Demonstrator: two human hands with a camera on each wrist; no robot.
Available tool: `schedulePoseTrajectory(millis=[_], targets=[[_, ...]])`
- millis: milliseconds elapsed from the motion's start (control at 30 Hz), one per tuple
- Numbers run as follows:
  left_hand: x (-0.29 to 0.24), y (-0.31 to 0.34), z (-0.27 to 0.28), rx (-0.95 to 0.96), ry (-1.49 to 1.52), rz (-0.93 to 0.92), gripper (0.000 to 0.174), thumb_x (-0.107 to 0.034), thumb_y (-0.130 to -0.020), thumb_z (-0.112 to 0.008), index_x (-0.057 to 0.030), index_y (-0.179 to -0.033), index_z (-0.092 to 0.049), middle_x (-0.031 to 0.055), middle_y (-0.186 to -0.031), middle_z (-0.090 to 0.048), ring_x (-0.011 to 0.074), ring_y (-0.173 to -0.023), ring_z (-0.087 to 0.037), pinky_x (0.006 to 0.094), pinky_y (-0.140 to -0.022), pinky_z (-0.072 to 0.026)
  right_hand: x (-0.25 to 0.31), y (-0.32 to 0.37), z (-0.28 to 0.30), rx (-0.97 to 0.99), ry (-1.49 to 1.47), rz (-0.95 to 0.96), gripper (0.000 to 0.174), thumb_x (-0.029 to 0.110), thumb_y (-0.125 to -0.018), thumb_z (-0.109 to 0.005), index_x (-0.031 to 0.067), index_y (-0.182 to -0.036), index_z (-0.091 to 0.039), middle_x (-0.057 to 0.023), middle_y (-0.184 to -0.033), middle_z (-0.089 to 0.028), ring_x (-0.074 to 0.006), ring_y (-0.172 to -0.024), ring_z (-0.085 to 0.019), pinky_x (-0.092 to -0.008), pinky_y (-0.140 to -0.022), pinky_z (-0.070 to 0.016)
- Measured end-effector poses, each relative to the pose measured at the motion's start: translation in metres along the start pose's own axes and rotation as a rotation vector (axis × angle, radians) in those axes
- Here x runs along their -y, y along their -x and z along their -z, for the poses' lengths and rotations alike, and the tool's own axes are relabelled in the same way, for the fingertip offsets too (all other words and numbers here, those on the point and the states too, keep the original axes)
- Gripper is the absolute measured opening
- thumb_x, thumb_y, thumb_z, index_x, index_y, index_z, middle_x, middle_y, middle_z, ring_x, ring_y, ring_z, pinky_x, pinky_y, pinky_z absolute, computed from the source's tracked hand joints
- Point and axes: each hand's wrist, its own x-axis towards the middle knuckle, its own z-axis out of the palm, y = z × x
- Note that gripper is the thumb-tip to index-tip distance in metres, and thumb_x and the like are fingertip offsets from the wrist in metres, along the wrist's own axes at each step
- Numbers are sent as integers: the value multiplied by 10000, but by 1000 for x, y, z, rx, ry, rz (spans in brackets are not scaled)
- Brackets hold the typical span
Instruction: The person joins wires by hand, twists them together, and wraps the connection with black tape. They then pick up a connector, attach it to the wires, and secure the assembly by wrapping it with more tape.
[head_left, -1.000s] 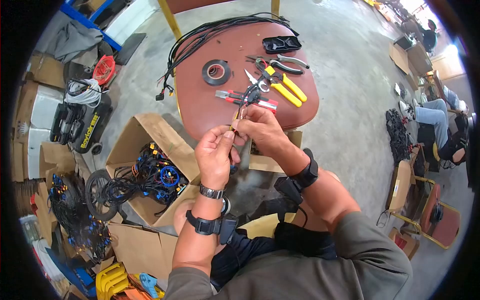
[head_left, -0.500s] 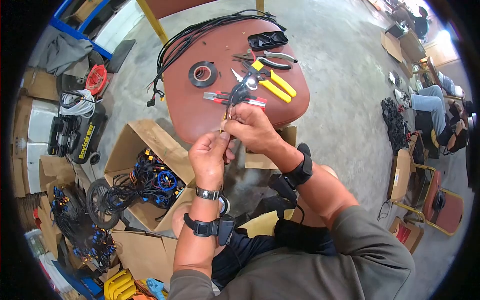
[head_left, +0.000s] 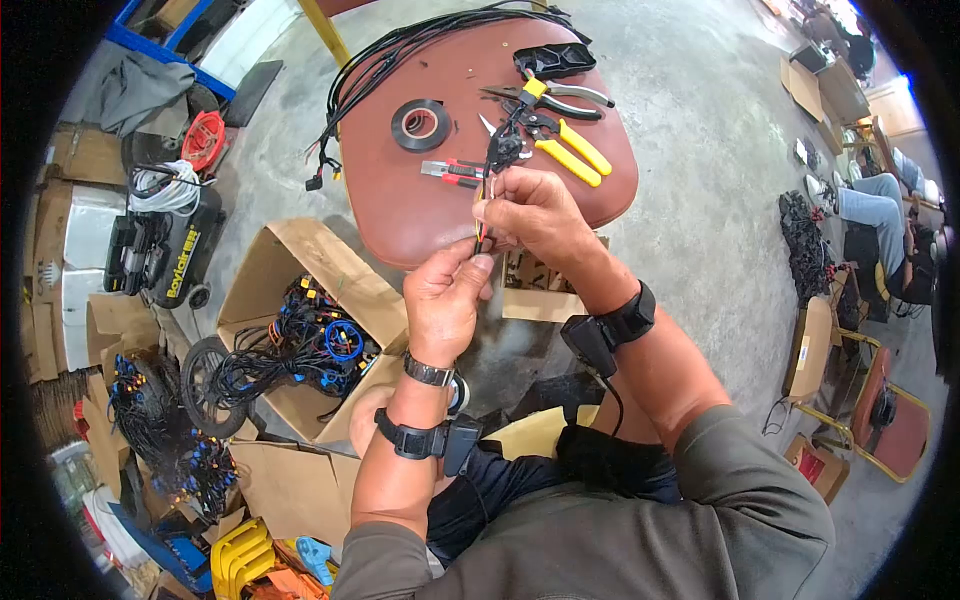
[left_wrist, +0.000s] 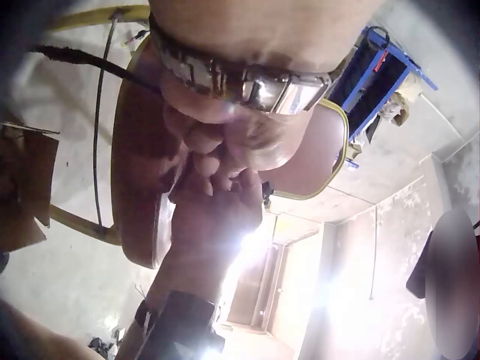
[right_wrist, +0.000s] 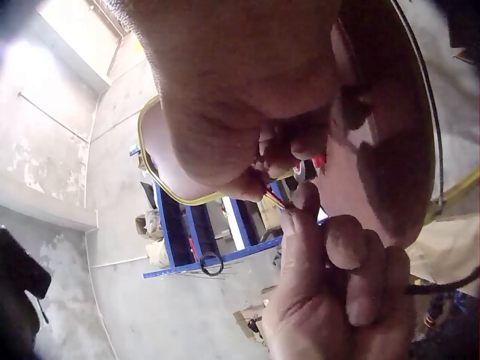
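In the head view both hands meet over the front edge of a red-brown padded chair seat. My left hand pinches thin coloured wires between thumb and fingers. Just above it, my right hand grips the same wires with curled fingers. Red and yellow strands show between the fingertips in the right wrist view. Beyond the right hand, a black bundle leads up toward a yellow connector. The left wrist view shows the hands close together, with the wires largely hidden.
On the seat lie black tape, a utility knife, yellow-handled pliers, grey-handled pliers, a black tray and long black cables. An open carton of harnesses stands at left, a smaller box below the seat.
Both hands keep their grip on the wires, with a longer stretch of coloured wire now showing between them. The yellow connector has shifted up toward the black tray. The view has shifted slightly.
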Motion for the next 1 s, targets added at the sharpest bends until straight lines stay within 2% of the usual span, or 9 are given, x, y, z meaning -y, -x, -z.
schedulePoseTrajectory(millis=[67,167,233,333,400,533,600,800,1000], targets=[[2,1,-2,2,10,-38,235,-107,-952,-644,5,-1156,-678,-4,-715,-608,45,-566,-505,186,-472,-340,-3,-2,4,27,-29,-8,118,114,-891,-697,23,-859,-630,5,-756,-620,-47,-653,-578,-217,-552,-495],[3,1,-2,5,84,-32,220,-142,-967,-635,-2,-1131,-679,-4,-683,-597,41,-521,-468,188,-446,-322,-5,-3,4,47,-53,-21,108,98,-909,-681,39,-840,-624,29,-702,-594,-25,-564,-465,-205,-520,-392],[-1,-1,0,-29,123,46,215,-165,-978,-625,-5,-1113,-676,-1,-658,-589,39,-482,-434,191,-424,-308,0,-1,0,78,-11,-26,98,113,-916,-685,30,-888,-642,26,-724,-606,-28,-589,-489,-202,-535,-403],[5,-8,7,-91,174,29,208,-178,-988,-607,-12,-1099,-664,6,-630,-581,39,-440,-396,192,-396,-291,-6,0,-8,74,-35,-57,133,136,-928,-683,15,-981,-661,20,-769,-626,-33,-633,-526,-201,-558,-423],[5,-10,9,-123,199,10,217,-172,-979,-627,-20,-1127,-672,-1,-631,-586,35,-454,-420,189,-403,-298,-8,0,-9,90,-49,-80,196,137,-947,-656,3,-1090,-661,16,-822,-643,-42,-692,-564,-205,-584,-449],[5,-12,13,-146,234,7,241,-167,-971,-642,-26,-1164,-668,1,-636,-594,33,-469,-438,183,-411,-301,-6,0,-7,77,-28,-54,219,167,-958,-625,-13,-1075,-667,-7,-854,-649,-58,-699,-561,-217,-614,-478],[4,-11,10,-159,212,9,209,-152,-978,-621,-14,-1130,-657,22,-655,-605,47,-455,-438,186,-399,-315,-1,1,-7,40,5,-48,222,169,-960,-610,-10,-1077,-669,-5,-842,-643,-52,-685,-552,-215,-602,-472],[7,-7,5,-132,129,-21,197,-126,-968,-632,-12,-1128,-647,48,-676,-626,59,-449,-455,190,-397,-337,-1,-1,-2,-3,13,-27,219,201,-960,-610,0,-1005,-683,11,-724,-586,-42,-627,-512,-203,-544,-422],[11,-6,4,-126,115,-44,199,-124,-963,-644,-16,-1130,-645,60,-688,-641,60,-454,-469,190,-397,-343,-5,-2,-3,-55,-137,-35,196,196,-947,-620,11,-958,-683,23,-662,-550,-46,-596,-491,-211,-537,-396]])
